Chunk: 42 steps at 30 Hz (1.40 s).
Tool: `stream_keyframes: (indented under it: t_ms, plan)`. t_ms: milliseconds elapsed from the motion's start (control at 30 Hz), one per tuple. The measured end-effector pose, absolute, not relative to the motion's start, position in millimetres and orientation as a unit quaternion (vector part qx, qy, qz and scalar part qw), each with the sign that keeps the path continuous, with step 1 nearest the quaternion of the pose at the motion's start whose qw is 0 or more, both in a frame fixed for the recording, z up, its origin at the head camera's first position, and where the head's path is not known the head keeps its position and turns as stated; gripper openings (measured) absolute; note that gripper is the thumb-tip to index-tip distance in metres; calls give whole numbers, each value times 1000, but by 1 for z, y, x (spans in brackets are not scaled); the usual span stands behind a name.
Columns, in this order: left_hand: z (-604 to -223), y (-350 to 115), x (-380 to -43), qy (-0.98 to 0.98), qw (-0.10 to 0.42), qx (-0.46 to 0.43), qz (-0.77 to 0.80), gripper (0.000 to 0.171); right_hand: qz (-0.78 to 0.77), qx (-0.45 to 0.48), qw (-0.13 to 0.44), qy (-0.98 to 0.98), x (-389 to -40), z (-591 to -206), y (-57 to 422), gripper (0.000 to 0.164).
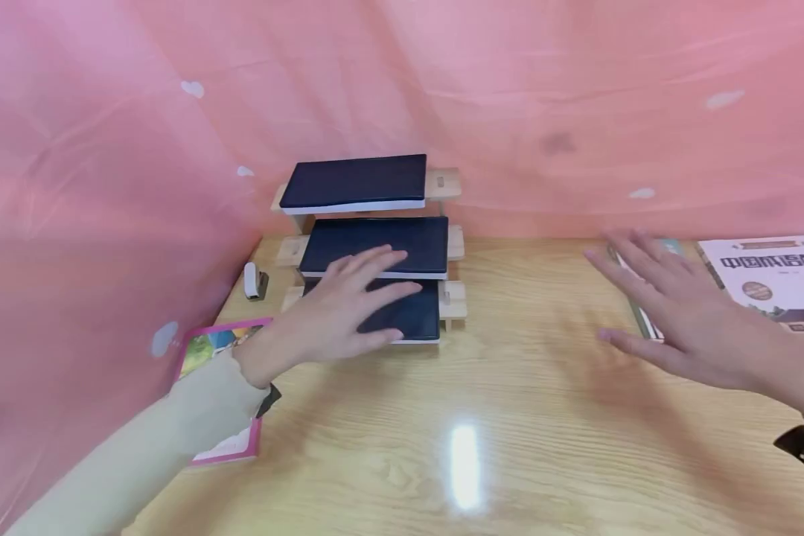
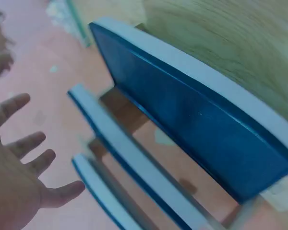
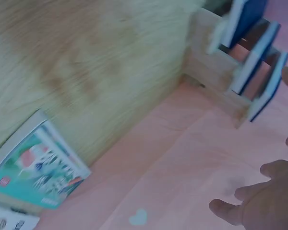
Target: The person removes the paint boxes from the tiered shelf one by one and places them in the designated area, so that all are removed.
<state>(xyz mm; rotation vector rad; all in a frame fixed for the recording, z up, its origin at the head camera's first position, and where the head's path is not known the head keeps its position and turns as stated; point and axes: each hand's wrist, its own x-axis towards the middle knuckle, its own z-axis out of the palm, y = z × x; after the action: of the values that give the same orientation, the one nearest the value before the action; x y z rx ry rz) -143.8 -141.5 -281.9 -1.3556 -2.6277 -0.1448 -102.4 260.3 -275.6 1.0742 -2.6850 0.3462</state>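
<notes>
My left hand hovers with spread fingers in front of a three-step wooden rack, holding nothing. Each step carries a dark navy notebook with white page edges: the top one, the middle one and the bottom one, which the hand partly covers. In the left wrist view, that hand is beside the notebooks with a gap between. To the right, my right hand is held over the table, fingers apart and nothing in it, overlapping a teal-covered book in the head view.
A white-and-black stapler stands left of the rack. A pink-bordered book lies partly under my left forearm. At the far right is a book with large Chinese characters. Pink cloth hangs behind the wooden table.
</notes>
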Motion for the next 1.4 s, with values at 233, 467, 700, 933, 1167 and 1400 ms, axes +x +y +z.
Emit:
stream_keyframes:
  t_ms: [233,467,700,933,1167,1400]
  plan:
    - [-291,-193,-152,-897,168,-304,-273,45,207,346,165,-900,-127,-261,254,81]
    - [-328,-241,-166,-872,90,-91,-472,39,266,284,202,-899,-162,-232,225,83]
    - [-380,-244,-183,-826,13,2,-563,37,300,280,211,-887,-193,-230,188,78]
    - [-394,-243,-185,-763,-58,53,-642,37,313,306,127,-890,-217,-227,150,78]
    - [-402,-250,-189,-738,-70,19,-671,38,273,334,75,-899,-242,-223,109,79]
    - [-412,-250,-193,-734,-69,30,-675,46,238,338,45,-910,-264,-230,82,84]
